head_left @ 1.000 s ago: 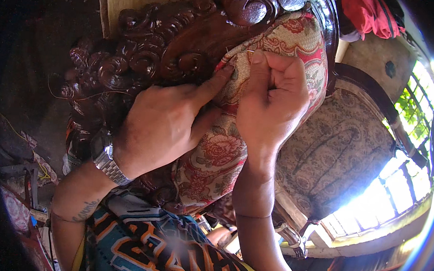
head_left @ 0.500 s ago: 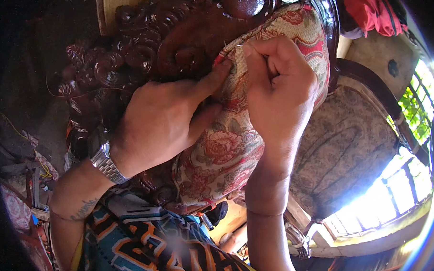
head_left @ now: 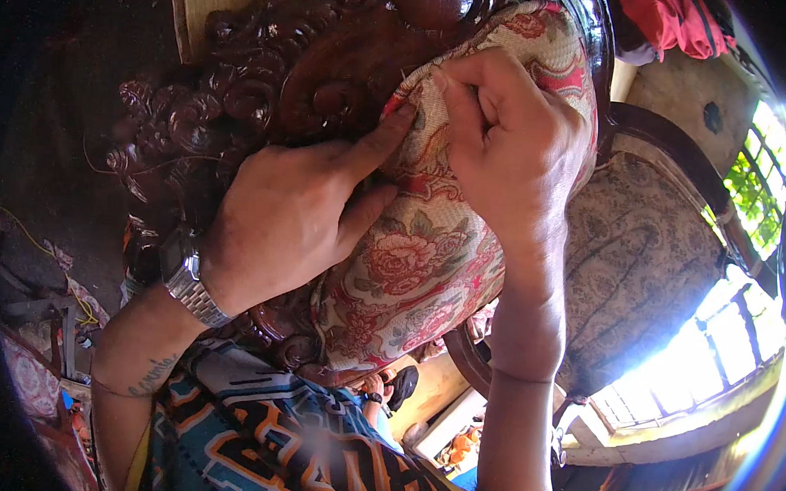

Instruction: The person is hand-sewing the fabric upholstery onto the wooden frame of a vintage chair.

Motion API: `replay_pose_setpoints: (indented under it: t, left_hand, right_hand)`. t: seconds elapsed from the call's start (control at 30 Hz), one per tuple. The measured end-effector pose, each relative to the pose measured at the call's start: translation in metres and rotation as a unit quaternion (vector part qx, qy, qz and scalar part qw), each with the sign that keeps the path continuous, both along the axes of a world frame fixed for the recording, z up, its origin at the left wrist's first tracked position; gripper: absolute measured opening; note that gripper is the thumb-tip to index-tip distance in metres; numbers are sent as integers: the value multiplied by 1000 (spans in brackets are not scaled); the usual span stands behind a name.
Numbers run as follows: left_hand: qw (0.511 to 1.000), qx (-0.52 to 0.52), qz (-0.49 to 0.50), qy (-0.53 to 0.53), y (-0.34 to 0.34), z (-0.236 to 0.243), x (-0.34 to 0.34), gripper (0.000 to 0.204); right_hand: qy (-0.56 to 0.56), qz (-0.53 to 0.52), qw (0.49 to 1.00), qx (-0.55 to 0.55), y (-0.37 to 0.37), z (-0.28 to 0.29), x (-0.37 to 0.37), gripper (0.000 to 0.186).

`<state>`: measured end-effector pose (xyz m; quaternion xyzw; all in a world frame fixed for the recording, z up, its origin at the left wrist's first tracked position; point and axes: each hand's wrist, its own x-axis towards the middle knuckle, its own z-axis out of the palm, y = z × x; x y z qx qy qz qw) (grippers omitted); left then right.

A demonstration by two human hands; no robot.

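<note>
I have a carved, glossy dark wooden frame (head_left: 325, 92) across the upper middle of my view, its scrolled ornament crowded toward the left edge. Beyond its right edge I see a second chair (head_left: 644, 246) with a faded patterned back, partly hidden by the right forearm (head_left: 527, 337). The floral cloth panel (head_left: 410, 263), cream and red with roses, is set into the frame's right side, running from the top right corner down to the lower edge. Below that edge I get a blue and orange shirt (head_left: 274, 432).

The right hand (head_left: 518, 129) is over the panel's upper part, thumb and forefinger closed together near the cloth's left border, beside the wood; whatever sits between the tips is too small for me to make out. The left hand (head_left: 281, 216) is lower and to the left, index fingertip at that same border, thumb apart from it; its other fingers are hidden, so I cannot tell whether they grip anything.

A red cloth (head_left: 673, 30) shows past the frame's top right corner. Smallest, I pick out a silver wristwatch (head_left: 194, 292) on the left wrist.
</note>
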<state>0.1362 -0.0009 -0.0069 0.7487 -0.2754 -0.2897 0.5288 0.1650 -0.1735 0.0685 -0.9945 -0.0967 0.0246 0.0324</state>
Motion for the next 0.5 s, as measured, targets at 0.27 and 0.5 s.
replay_pose_setpoints:
  t: [0.27,0.5]
  left_hand:
    - [1000,-2,15,-12,1,-2,0,61]
    - [995,-64,43,59,-6,6,-11,50]
  right_hand:
    - [85,36,995,-38,-2,6,17,7]
    - [156,-44,987,-14,11,18,13,16]
